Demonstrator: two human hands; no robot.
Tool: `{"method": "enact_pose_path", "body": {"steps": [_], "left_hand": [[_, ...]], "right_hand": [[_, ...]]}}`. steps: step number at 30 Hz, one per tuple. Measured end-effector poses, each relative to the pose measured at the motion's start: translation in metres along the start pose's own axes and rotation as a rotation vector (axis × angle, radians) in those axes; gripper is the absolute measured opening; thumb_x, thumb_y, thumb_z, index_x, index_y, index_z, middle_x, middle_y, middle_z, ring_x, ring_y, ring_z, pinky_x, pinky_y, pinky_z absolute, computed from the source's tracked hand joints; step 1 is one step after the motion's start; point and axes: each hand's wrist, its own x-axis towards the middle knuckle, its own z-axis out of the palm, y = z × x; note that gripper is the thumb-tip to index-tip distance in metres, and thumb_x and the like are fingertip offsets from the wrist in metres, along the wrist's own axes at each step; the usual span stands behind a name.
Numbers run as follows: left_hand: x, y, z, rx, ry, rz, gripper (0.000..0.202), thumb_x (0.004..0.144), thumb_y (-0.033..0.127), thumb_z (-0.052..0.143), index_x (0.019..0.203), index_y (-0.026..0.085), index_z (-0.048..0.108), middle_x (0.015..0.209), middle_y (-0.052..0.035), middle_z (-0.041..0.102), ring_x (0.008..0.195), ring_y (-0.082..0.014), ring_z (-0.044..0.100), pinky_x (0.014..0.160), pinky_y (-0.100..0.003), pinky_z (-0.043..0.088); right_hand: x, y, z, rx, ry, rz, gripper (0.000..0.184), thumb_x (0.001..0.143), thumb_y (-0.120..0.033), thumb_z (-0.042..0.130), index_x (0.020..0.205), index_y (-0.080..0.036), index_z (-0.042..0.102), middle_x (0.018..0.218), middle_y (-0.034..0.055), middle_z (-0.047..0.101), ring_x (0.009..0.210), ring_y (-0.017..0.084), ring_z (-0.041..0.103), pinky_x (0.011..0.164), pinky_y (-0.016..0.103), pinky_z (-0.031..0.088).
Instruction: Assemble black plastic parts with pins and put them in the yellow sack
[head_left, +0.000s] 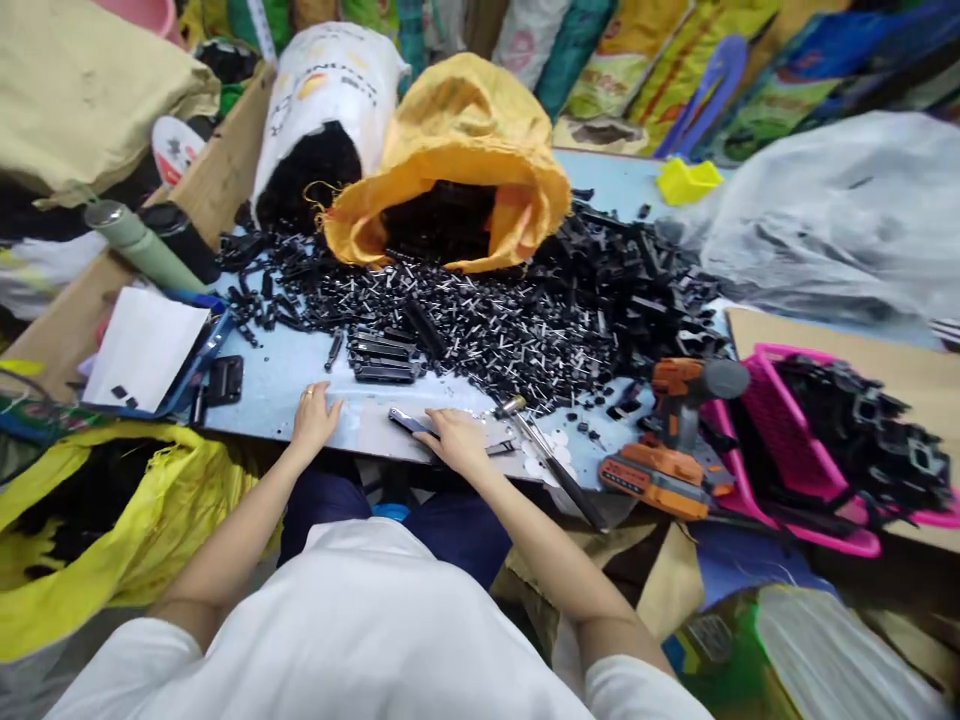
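Slim flat bar (pixel 407 421): dark grey, metallic glint along its top face. Lies flat on the counter (pixel 300 375) close to the front edge, slanted from upper left down to lower right. Left end free and in plain sight; right end hidden under the fingers (pixel 439 430) of the right hand (pixel 459 441). Pinched or only pressed down: cannot tell.

Thin dark tip (pixel 501 448) shows past the far side of that hand; same bar or another, unclear.

Black strips (pixel 382 358): several long ones, laid side by side, parallel, nearly level, just beyond both hands. Left hand (pixel 315 415) lies flat on bare counter, apart from them.
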Motion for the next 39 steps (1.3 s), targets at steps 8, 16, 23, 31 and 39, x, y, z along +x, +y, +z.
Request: {"method": "enact_pose_path", "body": {"steps": [8,16,23,31,39], "left_hand": [[0.110,0.000,0.008,-0.080,-0.005,-0.241,0.029,0.085,0.017,0.049,0.110,0.003,0.052,0.115,-0.0224,0.053,0.112,-0.0279,0.046,0.096,-0.039,0.035],[0.046,0.036,-0.021,-0.520,-0.109,-0.260,0.047,0.088,0.038,0.052,0.123,0.009,0.045,0.095,-0.0118,0.063,0.083,-0.0200,0.060,0.077,-0.031,0.044],[-0.008,0.098,-0.044,-0.797,-0.147,0.120,0.038,0.092,0.034,0.042,0.121,0.015,0.057,0.084,-0.0031,0.057,0.058,-0.0086,0.053,0.067,-0.025,0.047],[-0.013,0.103,-0.057,-0.569,-0.048,0.245,0.034,0.090,0.029,0.048,0.120,0.018,0.060,0.086,-0.0044,0.056,0.081,-0.0144,0.056,0.077,-0.027,0.047],[-0.011,0.123,-0.048,-0.629,0.136,0.273,0.036,0.093,0.032,0.041,0.122,0.018,0.058,0.089,-0.0051,0.055,0.082,-0.0126,0.055,0.076,-0.024,0.047]], "right_hand": [[0.028,-0.033,0.006,-0.027,-0.146,0.059,0.024,0.089,-0.033,0.047,0.100,-0.012,0.055,0.099,0.0149,0.059,0.092,0.025,0.056,0.078,0.033,0.042],[0.026,-0.035,-0.033,0.653,-0.004,0.174,0.051,0.091,-0.051,0.036,0.136,-0.028,0.034,0.120,0.0084,0.057,0.078,0.019,0.063,0.071,0.033,0.049],[0.035,-0.063,-0.036,1.331,-0.017,0.229,0.066,0.083,-0.059,0.046,0.139,-0.026,0.035,0.070,-0.0005,0.059,0.055,0.013,0.058,0.050,0.026,0.049],[0.019,-0.032,-0.046,1.081,0.062,-0.068,0.054,0.085,-0.045,0.052,0.136,-0.030,0.043,0.106,0.0039,0.057,0.061,0.007,0.051,0.058,0.026,0.049],[0.016,-0.033,-0.061,0.863,0.121,-0.138,0.054,0.088,-0.043,0.049,0.139,-0.031,0.039,0.103,0.0057,0.055,0.072,0.013,0.053,0.068,0.029,0.050]]}}
